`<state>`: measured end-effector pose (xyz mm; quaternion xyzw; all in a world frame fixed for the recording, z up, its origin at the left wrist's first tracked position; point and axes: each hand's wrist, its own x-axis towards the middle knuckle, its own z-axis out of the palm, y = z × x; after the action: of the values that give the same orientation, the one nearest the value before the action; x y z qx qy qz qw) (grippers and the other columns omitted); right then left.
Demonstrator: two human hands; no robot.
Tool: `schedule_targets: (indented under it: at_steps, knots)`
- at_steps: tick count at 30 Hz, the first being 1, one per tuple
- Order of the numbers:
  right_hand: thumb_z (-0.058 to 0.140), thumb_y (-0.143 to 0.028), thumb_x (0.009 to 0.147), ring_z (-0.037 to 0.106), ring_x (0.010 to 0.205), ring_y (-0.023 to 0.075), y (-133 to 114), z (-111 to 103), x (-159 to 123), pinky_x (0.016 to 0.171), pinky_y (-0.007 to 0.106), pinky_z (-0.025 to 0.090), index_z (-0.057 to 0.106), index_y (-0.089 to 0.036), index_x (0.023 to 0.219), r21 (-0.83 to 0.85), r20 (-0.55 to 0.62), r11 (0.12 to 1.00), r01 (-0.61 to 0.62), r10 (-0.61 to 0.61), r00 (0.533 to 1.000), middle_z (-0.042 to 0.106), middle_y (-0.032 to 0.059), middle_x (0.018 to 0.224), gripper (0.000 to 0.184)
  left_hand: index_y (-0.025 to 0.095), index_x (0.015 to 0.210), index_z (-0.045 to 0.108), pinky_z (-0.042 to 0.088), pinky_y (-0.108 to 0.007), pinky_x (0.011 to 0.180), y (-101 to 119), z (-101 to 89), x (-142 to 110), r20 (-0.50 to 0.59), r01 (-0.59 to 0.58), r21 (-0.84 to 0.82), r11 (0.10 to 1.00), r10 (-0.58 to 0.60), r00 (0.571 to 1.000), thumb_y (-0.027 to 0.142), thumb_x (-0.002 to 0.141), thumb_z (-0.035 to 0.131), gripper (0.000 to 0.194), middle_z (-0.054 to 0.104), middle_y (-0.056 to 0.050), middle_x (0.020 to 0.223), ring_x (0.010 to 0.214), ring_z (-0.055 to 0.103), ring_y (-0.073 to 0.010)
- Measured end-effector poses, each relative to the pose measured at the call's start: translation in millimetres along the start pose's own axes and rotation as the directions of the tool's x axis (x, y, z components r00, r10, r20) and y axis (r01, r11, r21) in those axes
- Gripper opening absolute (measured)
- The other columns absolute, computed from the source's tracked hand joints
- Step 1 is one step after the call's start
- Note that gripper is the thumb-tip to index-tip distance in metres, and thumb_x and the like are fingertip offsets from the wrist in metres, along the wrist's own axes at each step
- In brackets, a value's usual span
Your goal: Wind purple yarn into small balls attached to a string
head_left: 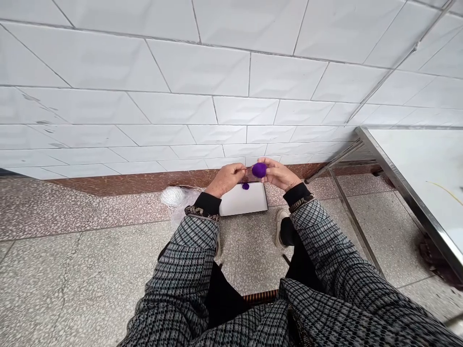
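My right hand [278, 174] is closed around a small fuzzy purple ball [259, 170], which looks like wound yarn, holding it by the fingertips. My left hand [227, 179] pinches thumb against forefinger just left of the ball. A thin reddish line runs from that pinch toward the ball; whether it is a thread or a slim tool I cannot tell. Below both hands a shallow white box [244, 200] with a dark rim lies on the floor. A smaller purple piece [245, 186] shows at its far edge.
White yarn [172, 195] in a clear plastic bag [183, 212] lies left of the box. A tiled wall [213, 115] rises close in front. To the right stands a metal-framed table [408, 193] with a white top. My shoes flank the box on the speckled floor [108, 270].
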<state>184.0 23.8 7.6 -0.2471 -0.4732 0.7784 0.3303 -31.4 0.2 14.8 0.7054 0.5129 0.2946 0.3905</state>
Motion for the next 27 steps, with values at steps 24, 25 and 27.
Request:
schedule_targets:
  at_steps: [24, 25, 27]
  knots:
    - [0.069, -0.016, 0.077, 0.055, 0.060, 0.0074, 4, 14, 4, 0.056, 0.020, 0.047, 0.063, -0.017, 0.098, -0.363, -0.215, 0.908, -0.207, 0.134, 0.967, 0.064, -0.0001, 0.082, 0.022, 0.017, 0.075, 0.060, 0.043, -0.030, 0.073, 1, 6.9, -1, -0.052, -0.146, 0.101, 0.984, 0.152, 0.987, 0.030, 0.085, 0.046, 0.022, 0.063, -0.005, 0.079, 0.076, 0.055, -0.0180]
    - [0.068, -0.015, 0.077, 0.055, 0.059, 0.0078, 3, 15, 4, 0.056, 0.020, 0.048, 0.064, -0.017, 0.099, -0.348, -0.192, 0.912, -0.217, 0.157, 0.969, 0.065, 0.0001, 0.080, 0.022, 0.017, 0.076, 0.060, 0.044, -0.031, 0.075, 0, 6.8, 0, -0.074, -0.150, 0.105, 0.983, 0.158, 0.985, 0.030, 0.085, 0.046, 0.021, 0.064, -0.005, 0.081, 0.078, 0.056, -0.0186]
    - [0.065, -0.012, 0.077, 0.056, 0.060, 0.0089, 3, 14, 4, 0.056, 0.021, 0.048, 0.063, -0.017, 0.099, -0.310, -0.155, 0.924, -0.225, 0.185, 0.970, 0.065, 0.0000, 0.077, 0.023, 0.018, 0.079, 0.060, 0.044, -0.031, 0.077, -1, 7.0, 0, -0.096, -0.141, 0.095, 0.985, 0.150, 0.984, 0.030, 0.085, 0.047, 0.018, 0.065, -0.006, 0.083, 0.080, 0.057, -0.0192]
